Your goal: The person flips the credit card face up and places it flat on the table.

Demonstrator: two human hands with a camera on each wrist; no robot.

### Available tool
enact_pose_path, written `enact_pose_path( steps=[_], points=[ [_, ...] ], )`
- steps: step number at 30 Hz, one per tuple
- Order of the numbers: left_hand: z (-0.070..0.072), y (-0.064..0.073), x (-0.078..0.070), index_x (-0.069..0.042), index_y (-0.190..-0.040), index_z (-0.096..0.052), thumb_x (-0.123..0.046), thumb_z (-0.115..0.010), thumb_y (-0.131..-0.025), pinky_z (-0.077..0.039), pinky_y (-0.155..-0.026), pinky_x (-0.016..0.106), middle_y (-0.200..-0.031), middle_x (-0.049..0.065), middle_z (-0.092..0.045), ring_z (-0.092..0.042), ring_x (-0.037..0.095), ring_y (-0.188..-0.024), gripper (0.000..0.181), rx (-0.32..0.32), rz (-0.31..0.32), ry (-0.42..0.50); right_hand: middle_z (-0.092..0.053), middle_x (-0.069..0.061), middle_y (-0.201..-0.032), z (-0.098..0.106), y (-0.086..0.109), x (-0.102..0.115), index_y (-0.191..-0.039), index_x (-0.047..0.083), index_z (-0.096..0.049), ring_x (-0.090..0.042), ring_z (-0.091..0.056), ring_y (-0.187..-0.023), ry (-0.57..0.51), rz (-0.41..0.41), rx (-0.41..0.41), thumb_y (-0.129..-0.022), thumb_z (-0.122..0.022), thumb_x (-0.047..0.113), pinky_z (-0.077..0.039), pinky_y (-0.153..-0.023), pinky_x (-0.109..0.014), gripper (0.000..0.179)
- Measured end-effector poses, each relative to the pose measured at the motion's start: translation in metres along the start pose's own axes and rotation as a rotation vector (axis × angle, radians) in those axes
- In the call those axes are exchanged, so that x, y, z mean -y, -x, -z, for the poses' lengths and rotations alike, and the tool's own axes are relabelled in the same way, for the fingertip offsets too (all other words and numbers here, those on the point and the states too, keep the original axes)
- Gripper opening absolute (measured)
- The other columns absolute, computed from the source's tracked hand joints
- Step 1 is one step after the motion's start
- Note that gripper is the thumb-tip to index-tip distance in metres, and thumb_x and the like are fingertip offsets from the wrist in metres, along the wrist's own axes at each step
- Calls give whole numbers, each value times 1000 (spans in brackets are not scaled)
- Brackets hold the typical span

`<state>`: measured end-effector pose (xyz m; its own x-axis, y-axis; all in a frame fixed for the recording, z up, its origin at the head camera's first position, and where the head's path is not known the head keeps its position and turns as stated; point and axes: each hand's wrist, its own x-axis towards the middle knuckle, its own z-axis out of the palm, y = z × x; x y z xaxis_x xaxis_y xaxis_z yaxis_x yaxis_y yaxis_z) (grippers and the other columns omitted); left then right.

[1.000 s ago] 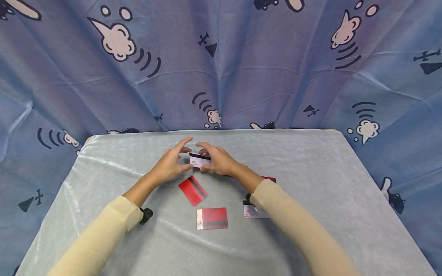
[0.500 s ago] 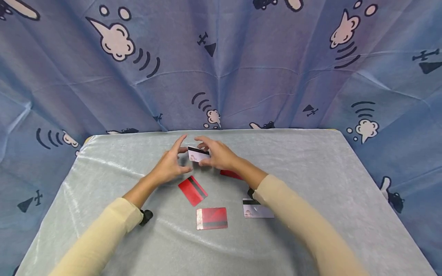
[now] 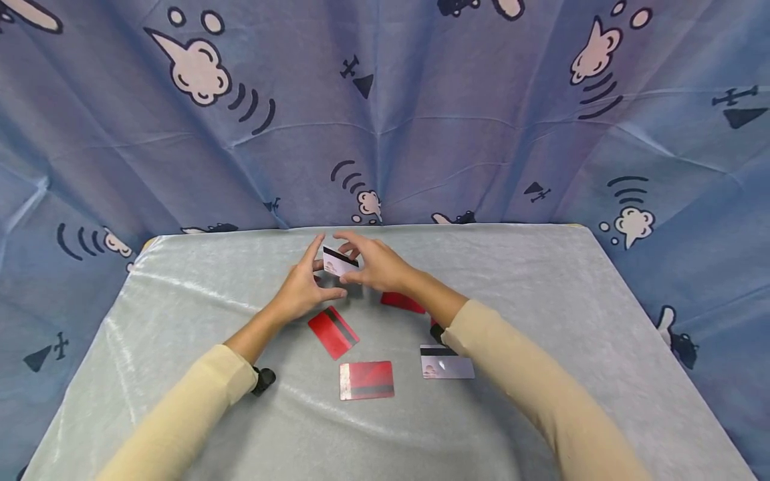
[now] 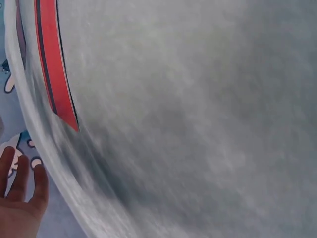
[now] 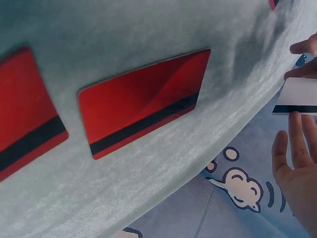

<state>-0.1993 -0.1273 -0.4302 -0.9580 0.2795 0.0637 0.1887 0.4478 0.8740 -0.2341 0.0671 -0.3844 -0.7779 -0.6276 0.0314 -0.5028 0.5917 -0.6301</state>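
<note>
My right hand (image 3: pixel 381 266) pinches a white card (image 3: pixel 340 262) with a black stripe, lifted off the table and tilted. In the right wrist view, fingers of my right hand (image 5: pixel 299 171) lie along the striped edge of the white card (image 5: pixel 298 94). My left hand (image 3: pixel 297 287) is beside the card's left edge, thumb and fingers spread apart; whether they touch it I cannot tell. Three extended fingers of my left hand (image 4: pixel 25 198) show at the left wrist view's lower left. Below the hands lies a red card (image 3: pixel 333 332) with a dark stripe.
On the grey cloth-covered table (image 3: pixel 198 294) lie another red card (image 3: pixel 366 381), a white card (image 3: pixel 447 362) and a red card (image 3: pixel 403 302) partly under the right forearm. Another bit of red shows by the right wrist. A blue patterned curtain (image 3: pixel 421 153) hangs behind the table.
The white card has risen away from the table and tilted more, with the right hand shifting slightly up and left. My left hand has moved slightly right, its thumb now farther below the card.
</note>
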Motion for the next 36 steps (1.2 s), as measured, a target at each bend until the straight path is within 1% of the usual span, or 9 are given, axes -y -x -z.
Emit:
enact_pose_path(
  steps=[7,12,18,26,28,30,32,34,36],
  points=[
    [-7,-2,-3,-15,-160,6,-6,-87,-74,-50,-88,45,-129,22,-63,-62,30,-112,127,-20,42,124,-66,-6,-128,3,1,3,-150,13,-40,-21,-62,-112,-12,3,-7,-85,-81,18,-47,-96,-40,77],
    [-9,-3,-2,-19,-160,6,-4,-88,-72,-52,-85,39,-125,21,-64,-63,29,-104,129,-38,25,176,-66,-7,-127,3,1,5,-149,10,-42,-21,-63,-110,-24,29,-20,-85,-81,17,-48,-95,-39,76],
    [-11,-5,-2,-17,-161,4,-3,-88,-72,-49,-90,49,-127,21,-56,-58,27,-103,129,-51,0,198,-66,-9,-127,2,2,6,-149,11,-42,-21,-64,-111,-50,40,-24,-85,-80,18,-48,-95,-38,75],
    [-10,-5,-1,-16,-161,1,-4,-89,-71,-47,-94,47,-140,22,-47,-55,29,-109,128,-73,-1,161,-66,-9,-127,2,2,8,-148,9,-42,-21,-64,-109,-79,40,-26,-84,-81,15,-48,-96,-42,75],
    [-10,-5,-1,-17,-161,2,-5,-89,-71,-47,-95,46,-139,22,-48,-55,29,-110,128,-69,1,153,-66,-9,-126,2,2,8,-148,9,-42,-21,-64,-109,-81,43,-26,-84,-81,14,-48,-96,-42,76],
    [-9,-5,-3,-18,-161,3,-7,-89,-72,-47,-95,44,-140,22,-48,-55,29,-110,129,-70,-5,151,-67,-8,-126,3,2,8,-148,10,-43,-21,-64,-109,-69,46,-31,-83,-82,16,-48,-95,-40,76],
    [-7,-1,-13,-15,-160,3,-5,-89,-72,-46,-96,43,-140,24,-48,-55,30,-111,128,-68,1,160,-67,-8,-125,3,1,9,-148,9,-43,-21,-63,-109,-63,60,-41,-83,-82,18,-48,-95,-40,76],
    [-4,3,-23,-11,-160,4,-2,-87,-73,-48,-92,35,-136,26,-52,-57,31,-109,126,-57,7,171,-67,-7,-124,4,0,10,-148,10,-43,-21,-63,-110,-58,74,-51,-83,-83,20,-48,-95,-39,77],
    [-5,3,-24,-10,-160,4,-2,-86,-74,-47,-89,28,-133,27,-54,-58,31,-108,125,-51,9,173,-67,-6,-125,5,0,12,-148,10,-43,-21,-63,-111,-61,86,-57,-82,-83,22,-48,-95,-39,78]
  ],
)
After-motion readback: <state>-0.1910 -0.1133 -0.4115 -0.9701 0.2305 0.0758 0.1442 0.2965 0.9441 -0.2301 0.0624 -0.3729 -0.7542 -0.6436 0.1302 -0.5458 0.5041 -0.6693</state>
